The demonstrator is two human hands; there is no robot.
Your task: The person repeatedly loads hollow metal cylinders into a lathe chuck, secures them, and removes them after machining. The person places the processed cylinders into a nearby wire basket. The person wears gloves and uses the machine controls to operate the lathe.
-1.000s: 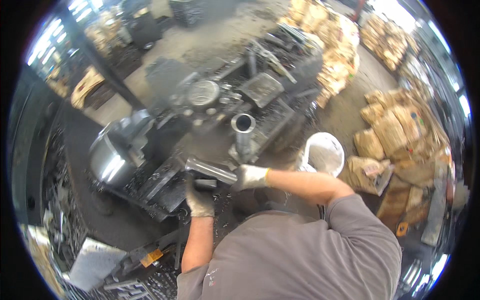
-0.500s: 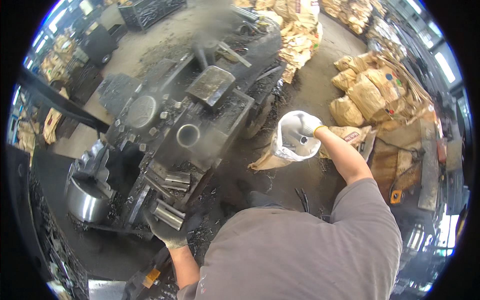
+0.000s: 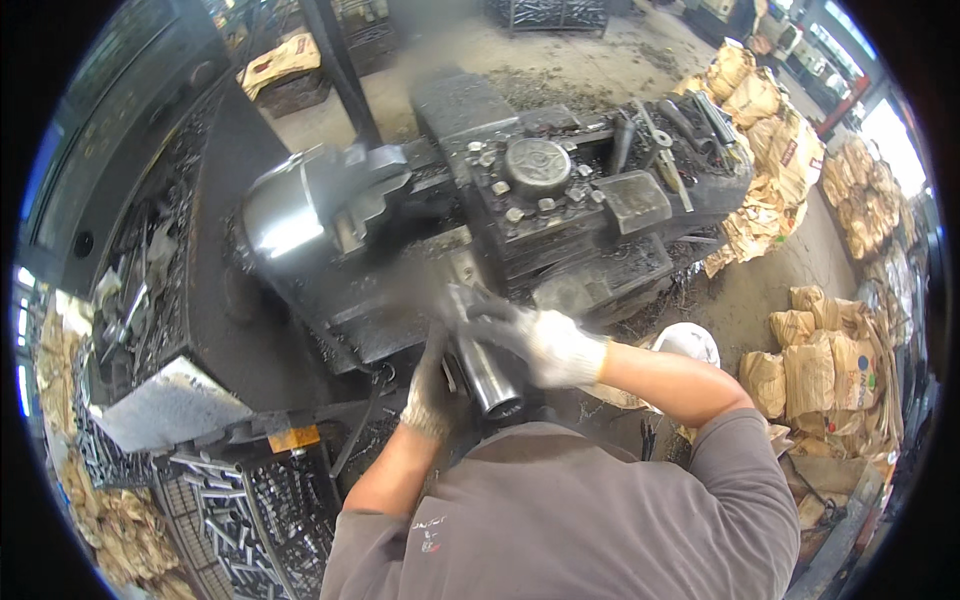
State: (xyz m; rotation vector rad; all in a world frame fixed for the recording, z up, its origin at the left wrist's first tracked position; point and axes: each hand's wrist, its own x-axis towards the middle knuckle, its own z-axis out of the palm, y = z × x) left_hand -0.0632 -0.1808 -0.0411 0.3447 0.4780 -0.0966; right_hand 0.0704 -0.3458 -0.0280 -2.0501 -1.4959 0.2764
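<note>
Largest item: the dark grey, chip-strewn metal lathe (image 3: 495, 230), standing directly beyond the worker. At its left end sits the bright silver, cylindrical steel chuck (image 3: 290, 215), well apart from both hands. A white, rounded container (image 3: 690, 340) shows in part beyond the right forearm.

Step in hand, by judgement: handling of the shiny grey, hollow metal tube (image 3: 487, 372) in front of the lathe. The next move would appear to call for a secure grip and control of the tube's tilt, with its surface kept clear of the machine's edges.

Position of the tube: between the two hands, close to the chest, slanted, its open near end toward the worker and its far end toward the lathe.

Right hand, in a white knit glove with darkened fingers (image 3: 545, 345): at the tube's right side, fingers bent over its far portion and judged clamped on it. Left hand, in a soiled grey glove (image 3: 430, 390): just beside the tube's left side; its fingers are blurred and partly hidden, so whether it grips cannot be told.
</note>
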